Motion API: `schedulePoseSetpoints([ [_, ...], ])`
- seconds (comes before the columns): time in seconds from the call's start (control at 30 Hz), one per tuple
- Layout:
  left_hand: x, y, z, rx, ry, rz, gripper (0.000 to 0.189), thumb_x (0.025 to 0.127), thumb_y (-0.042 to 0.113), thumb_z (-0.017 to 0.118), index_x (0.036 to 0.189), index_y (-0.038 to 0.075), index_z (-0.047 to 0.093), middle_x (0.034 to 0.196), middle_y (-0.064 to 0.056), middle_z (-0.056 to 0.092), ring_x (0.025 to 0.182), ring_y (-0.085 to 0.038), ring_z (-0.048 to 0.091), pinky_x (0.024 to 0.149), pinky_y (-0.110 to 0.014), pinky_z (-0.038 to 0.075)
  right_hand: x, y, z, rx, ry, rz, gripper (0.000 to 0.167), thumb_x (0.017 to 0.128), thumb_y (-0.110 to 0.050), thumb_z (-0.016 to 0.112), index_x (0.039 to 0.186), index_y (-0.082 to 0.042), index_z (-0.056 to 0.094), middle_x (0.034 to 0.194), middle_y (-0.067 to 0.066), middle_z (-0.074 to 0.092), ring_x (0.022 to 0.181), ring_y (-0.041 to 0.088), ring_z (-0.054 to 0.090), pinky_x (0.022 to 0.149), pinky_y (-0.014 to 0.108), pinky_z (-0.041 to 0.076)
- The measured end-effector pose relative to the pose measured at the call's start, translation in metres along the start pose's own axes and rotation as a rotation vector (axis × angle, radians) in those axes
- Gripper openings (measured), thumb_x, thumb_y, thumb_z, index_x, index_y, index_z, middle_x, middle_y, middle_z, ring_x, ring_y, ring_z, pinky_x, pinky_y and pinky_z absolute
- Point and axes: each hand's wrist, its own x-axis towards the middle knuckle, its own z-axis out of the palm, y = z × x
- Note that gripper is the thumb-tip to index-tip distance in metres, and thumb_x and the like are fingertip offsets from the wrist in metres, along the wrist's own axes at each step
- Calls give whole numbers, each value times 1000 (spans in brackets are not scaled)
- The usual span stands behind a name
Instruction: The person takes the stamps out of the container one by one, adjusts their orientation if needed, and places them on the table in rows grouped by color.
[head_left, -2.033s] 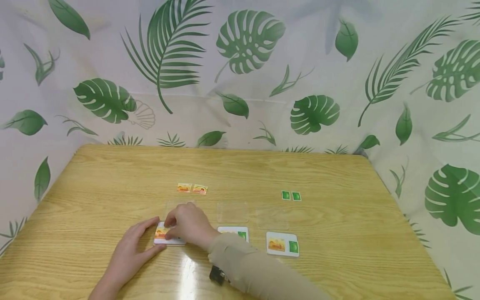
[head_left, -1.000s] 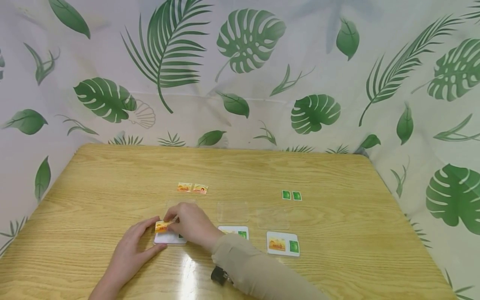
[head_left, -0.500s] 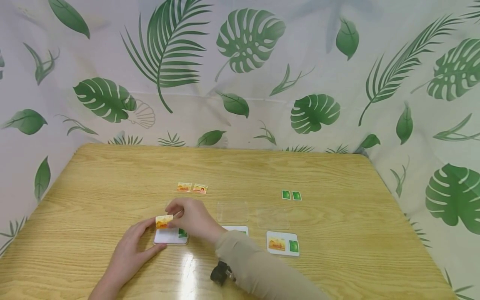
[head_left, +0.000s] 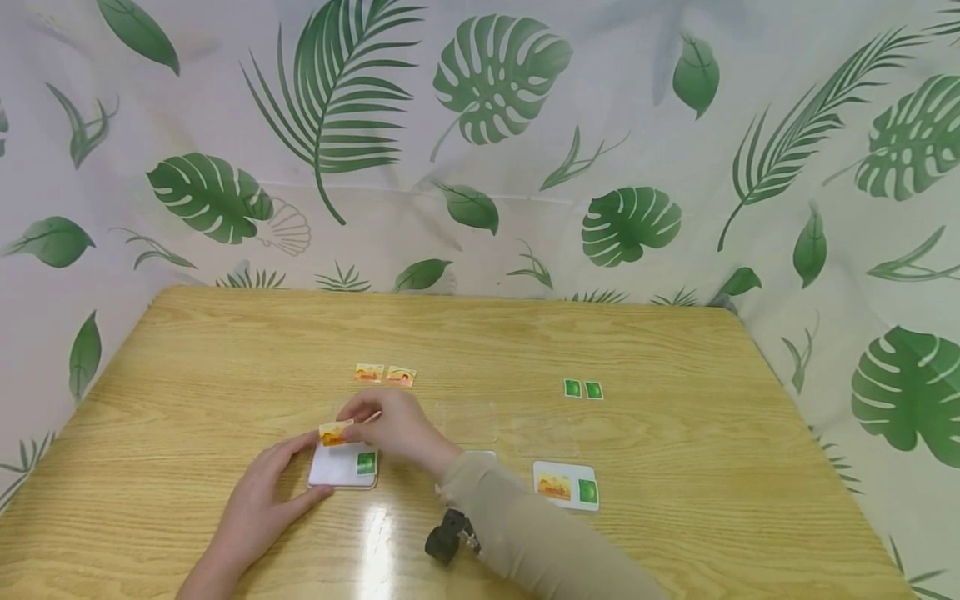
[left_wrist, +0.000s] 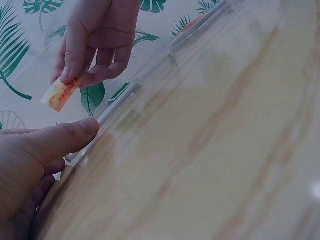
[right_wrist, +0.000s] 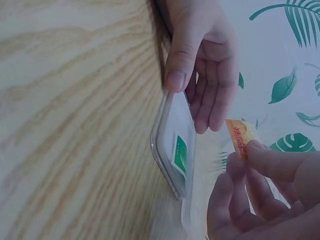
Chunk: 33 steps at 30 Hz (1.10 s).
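My right hand (head_left: 393, 427) pinches a small orange-and-yellow stamp (head_left: 335, 432) between thumb and fingers. The stamp (right_wrist: 239, 138) is tilted and raised above the far edge of a shallow case (head_left: 337, 475) with a white top face. On the right part of that face lies a green stamp (head_left: 366, 463). My left hand (head_left: 258, 500) holds the case at its left end, the thumb (right_wrist: 176, 80) on the near edge and fingers at the far side.
Two orange stamps (head_left: 384, 375) and two green stamps (head_left: 583, 389) lie further back. Clear plastic lids (head_left: 467, 423) sit in a row. A white case (head_left: 566, 485) bearing an orange and a green stamp lies right; another is mostly hidden by my right sleeve (head_left: 517, 533).
My right hand has lifted the orange stamp off the white face and carried it away from me and slightly right. The green stamp is now uncovered. My left hand has stayed put.
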Motion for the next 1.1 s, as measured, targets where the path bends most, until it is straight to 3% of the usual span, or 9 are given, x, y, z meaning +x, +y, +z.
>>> schedulePoseSetpoints([
  [0.23,0,1,0,6,1,-3,61,76,21,82,128,6,55,127,-11,58,119,-33,49,99,-56,37,-1,0,-9,32,7,17,10,84,-10,73,94,-11,74,84,-5,64,71,5,62,62,18,51],
  [0.43,0,2,-1,3,-7,-9,62,75,21,82,129,6,55,128,-11,57,120,-34,48,100,-57,37,-2,5,-20,79,27,110,10,85,-13,73,95,-12,74,87,-4,64,78,7,59,65,20,54],
  [0.63,0,2,-1,10,-14,-21,62,76,22,82,129,6,54,130,-11,57,121,-34,47,100,-56,36,-1,13,-36,175,49,166,10,85,-7,72,94,-6,73,89,3,64,73,12,64,69,28,58],
  [1.1,0,1,-1,4,-25,-29,63,76,25,82,130,7,54,130,-10,56,122,-33,47,101,-56,36,5,31,-71,117,153,214,11,85,-5,71,96,-4,73,93,6,65,77,13,62,71,26,57],
])
